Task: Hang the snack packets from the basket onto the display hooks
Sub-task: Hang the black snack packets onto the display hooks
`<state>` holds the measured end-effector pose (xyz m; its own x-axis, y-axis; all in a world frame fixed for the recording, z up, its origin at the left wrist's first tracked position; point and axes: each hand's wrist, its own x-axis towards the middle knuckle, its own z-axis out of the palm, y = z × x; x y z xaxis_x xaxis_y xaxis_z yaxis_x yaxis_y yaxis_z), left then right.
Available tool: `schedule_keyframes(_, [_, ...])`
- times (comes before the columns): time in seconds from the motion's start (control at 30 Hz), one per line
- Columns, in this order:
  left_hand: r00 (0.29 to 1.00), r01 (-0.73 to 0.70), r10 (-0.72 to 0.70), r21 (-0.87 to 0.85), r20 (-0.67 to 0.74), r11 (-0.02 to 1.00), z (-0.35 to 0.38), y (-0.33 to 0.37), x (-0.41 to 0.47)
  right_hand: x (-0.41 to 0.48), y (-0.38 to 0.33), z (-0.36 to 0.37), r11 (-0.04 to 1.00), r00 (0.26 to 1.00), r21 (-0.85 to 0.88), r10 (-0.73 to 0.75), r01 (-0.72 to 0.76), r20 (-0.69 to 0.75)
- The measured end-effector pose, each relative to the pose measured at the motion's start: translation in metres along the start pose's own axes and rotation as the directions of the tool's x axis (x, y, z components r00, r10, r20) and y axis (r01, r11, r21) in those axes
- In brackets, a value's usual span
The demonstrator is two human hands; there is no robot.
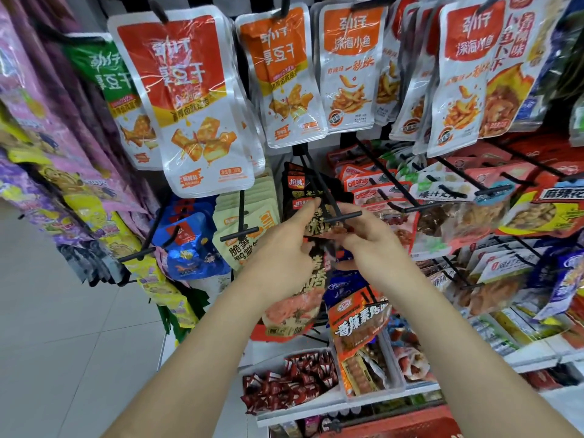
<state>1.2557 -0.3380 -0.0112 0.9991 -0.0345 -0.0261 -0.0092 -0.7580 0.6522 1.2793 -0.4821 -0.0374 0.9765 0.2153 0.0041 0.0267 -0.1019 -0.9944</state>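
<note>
Hands: your left hand [284, 257] and right hand [373, 245] both pinch the dark packet [294, 308] by its top edge.
Packet: at the tip of the hook [343, 218], apparently not yet threaded on.
Remaining: seat this one; what the red basket [410, 422] holds is hidden.

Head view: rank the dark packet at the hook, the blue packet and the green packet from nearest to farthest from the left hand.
1. Nearest, the dark packet: pinched in the left hand at the centre hook.
2. Next, the blue packet: hanging to the hand's left.
3. Farthest, the green packet: high at upper left.
</note>
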Motion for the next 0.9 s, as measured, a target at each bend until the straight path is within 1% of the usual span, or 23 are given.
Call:
schedule_keyframes(0.07, [0.998, 0.018, -0.025, -0.119, -0.053, 0.993, -0.001, -0.005, -0.002, 0.006, -0.004, 0.003, 0.999, 0.998, 0.013, 0.046, -0.047, 0.036])
schedule_keyframes(0.17, [0.986, 0.020, -0.059, -0.241, -0.157, 0.970, -0.001, -0.008, -0.006, 0.010, -0.011, 0.005, 0.981, 0.990, 0.137, 0.130, -0.136, 0.052])
schedule_keyframes(0.2, [0.982, 0.023, -0.076, -0.295, -0.170, 0.955, -0.001, -0.008, -0.008, 0.010, -0.012, 0.004, 0.967, 0.985, 0.189, 0.166, -0.171, 0.046])
schedule_keyframes(0.27, [0.979, 0.034, -0.122, -0.454, -0.165, 0.890, -0.001, -0.007, -0.013, 0.006, -0.010, 0.000, 0.916, 0.968, 0.314, 0.241, -0.249, 0.065])
schedule_keyframes(0.3, [0.977, 0.036, -0.136, -0.505, -0.163, 0.863, 0.000, -0.008, -0.015, 0.002, -0.008, -0.003, 0.895, 0.962, 0.354, 0.253, -0.272, 0.099])
schedule_keyframes(0.33, [0.975, 0.032, -0.143, -0.531, -0.169, 0.847, 0.001, -0.007, -0.017, -0.001, -0.004, -0.007, 0.893, 0.962, 0.360, 0.238, -0.270, 0.132])
schedule_keyframes(0.4, [0.972, 0.011, -0.140, -0.561, -0.187, 0.827, 0.005, -0.005, -0.022, -0.007, 0.000, -0.013, 0.908, 0.972, 0.352, 0.190, -0.228, 0.141])
schedule_keyframes(0.5, [0.961, -0.031, -0.140, -0.596, -0.239, 0.802, 0.012, 0.001, -0.025, -0.014, 0.000, -0.016, 0.912, 0.988, 0.382, 0.126, -0.152, 0.093])
schedule_keyframes(0.6, [0.953, -0.016, -0.180, -0.634, -0.243, 0.773, 0.014, 0.007, -0.024, -0.018, 0.000, -0.017, 0.887, 0.995, 0.450, 0.092, -0.098, 0.036])
schedule_keyframes(0.67, [0.947, -0.001, -0.208, -0.646, -0.247, 0.763, 0.015, 0.011, -0.022, -0.019, -0.002, -0.016, 0.866, 0.997, 0.496, 0.080, -0.067, -0.005])
schedule_keyframes(0.73, [0.935, -0.006, -0.218, -0.625, -0.281, 0.781, 0.016, 0.015, -0.018, -0.018, -0.003, -0.014, 0.848, 0.996, 0.528, 0.083, -0.048, -0.042])
schedule_keyframes(0.8, [0.921, -0.015, -0.225, -0.604, -0.318, 0.797, 0.017, 0.019, -0.015, -0.015, -0.004, -0.011, 0.842, 0.992, 0.539, 0.093, -0.034, -0.083])
schedule_keyframes(0.9, [0.914, -0.011, -0.236, -0.600, -0.331, 0.800, 0.018, 0.023, -0.012, -0.011, -0.005, -0.008, 0.833, 0.986, 0.553, 0.110, -0.024, -0.123])
